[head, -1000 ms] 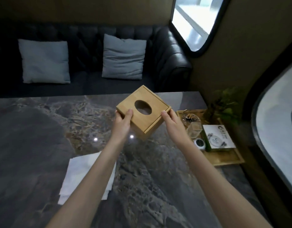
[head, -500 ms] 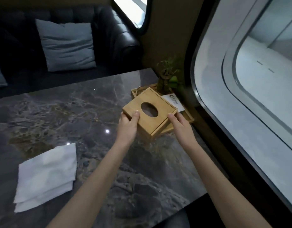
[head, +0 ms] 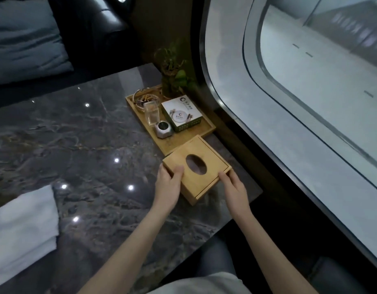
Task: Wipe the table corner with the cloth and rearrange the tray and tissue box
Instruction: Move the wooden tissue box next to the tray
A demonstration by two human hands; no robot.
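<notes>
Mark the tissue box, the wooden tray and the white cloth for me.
tissue box (head: 206, 177): head view, on its wooden top beside the oval opening.
wooden tray (head: 172, 143): head view, on the bare floor at its near end.
white cloth (head: 22, 225): head view, on its folded upper layer.

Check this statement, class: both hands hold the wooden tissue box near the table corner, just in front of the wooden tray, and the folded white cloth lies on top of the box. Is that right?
Not quite. The head view shows the left hand and right hand holding the wooden tissue box just in front of the wooden tray, but the folded white cloth lies on the marble table, well to the left of the box, not on it.
</notes>
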